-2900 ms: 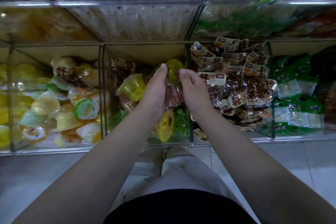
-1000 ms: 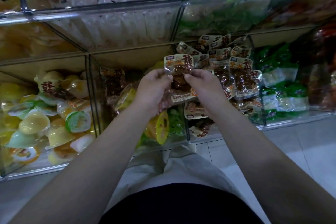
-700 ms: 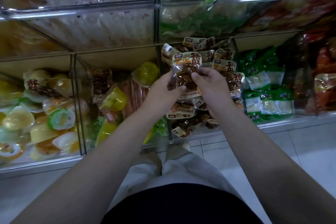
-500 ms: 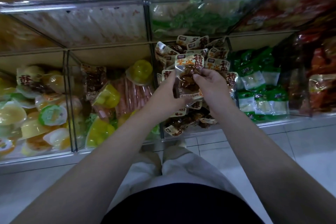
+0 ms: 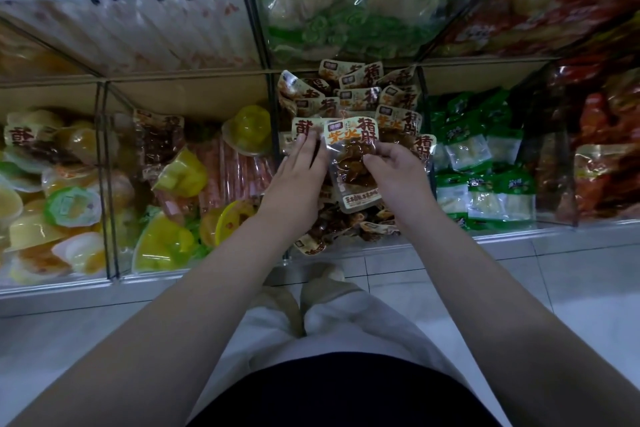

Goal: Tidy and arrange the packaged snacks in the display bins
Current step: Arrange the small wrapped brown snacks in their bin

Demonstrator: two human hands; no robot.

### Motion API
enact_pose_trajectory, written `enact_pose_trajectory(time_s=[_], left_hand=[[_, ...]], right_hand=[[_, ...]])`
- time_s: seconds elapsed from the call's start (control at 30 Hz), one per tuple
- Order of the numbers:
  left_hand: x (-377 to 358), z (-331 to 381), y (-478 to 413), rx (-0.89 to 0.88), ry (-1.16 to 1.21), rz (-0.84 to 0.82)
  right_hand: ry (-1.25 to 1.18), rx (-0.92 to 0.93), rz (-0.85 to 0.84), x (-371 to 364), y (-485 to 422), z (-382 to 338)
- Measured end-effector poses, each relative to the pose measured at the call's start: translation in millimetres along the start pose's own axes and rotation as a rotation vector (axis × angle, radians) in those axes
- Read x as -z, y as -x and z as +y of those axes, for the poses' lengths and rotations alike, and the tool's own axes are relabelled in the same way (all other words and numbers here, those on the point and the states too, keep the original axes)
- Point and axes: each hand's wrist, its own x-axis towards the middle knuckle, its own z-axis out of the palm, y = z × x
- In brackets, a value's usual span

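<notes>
A clear packet of brown meat snack with an orange label (image 5: 353, 163) hangs upright over the bin of matching brown packets (image 5: 360, 94). My right hand (image 5: 396, 172) pinches its right side, thumb on the front. My left hand (image 5: 298, 177) lies with straight fingers against the packet's left edge; its thumb is hidden. To the left, a mixed bin holds yellow jelly cups (image 5: 247, 130), pink sausage sticks (image 5: 228, 170) and another brown packet (image 5: 157, 135).
The far-left bin is full of jelly cups (image 5: 71, 206) with a brown packet (image 5: 24, 139) on top. Green packets (image 5: 485, 166) and red packets (image 5: 606, 149) fill the bins to the right. Clear dividers (image 5: 273, 114) separate the bins. More bins sit above. My feet stand on the tiled floor (image 5: 519, 288).
Both hands lifted the brown packet out of the mixed bin and carried it right, over the brown-packet bin. My left thumb has come off the packet's front.
</notes>
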Motion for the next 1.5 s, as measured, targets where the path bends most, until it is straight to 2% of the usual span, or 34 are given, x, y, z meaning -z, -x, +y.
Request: enact_pose_trajectory(time_s=[0.27,0.43,0.57,0.8,0.93,1.07,1.17,1.33,1.5], left_hand=[[7.9,0.7,-17.2,0.01,-0.002,0.011],[10.7,6.8,-20.7,0.108,-0.042,-0.106],[8.6,15.8,-16.5,0.16,0.009,-0.072],[5.6,23.2,-11.9,0.088,0.098,-0.003],[4.6,24.1,-11.4,0.077,0.148,-0.008],[10.0,24.6,-10.2,0.075,0.323,0.017],[21.5,28.6,-5.8,0.077,0.583,0.08],[44.9,26.2,3.1,0.205,1.066,0.122],[56.3,4.7,7.2,0.258,1.241,0.176]], right_hand=[[0.015,0.024,0.017,8.1,-1.3,6.4],[0.034,0.092,0.092,12.3,-2.5,3.5],[0.048,0.131,0.109,11.7,-6.2,4.5],[0.369,0.297,0.096,13.1,-9.5,11.2],[0.44,0.346,0.067,12.0,-7.3,11.3],[0.332,0.351,0.096,8.3,-1.8,2.7],[0.21,0.359,0.085,2.8,4.5,-10.0],[0.099,0.416,0.071,-16.4,12.7,-31.8],[-0.019,0.403,-0.012,-45.6,18.4,-41.4]])
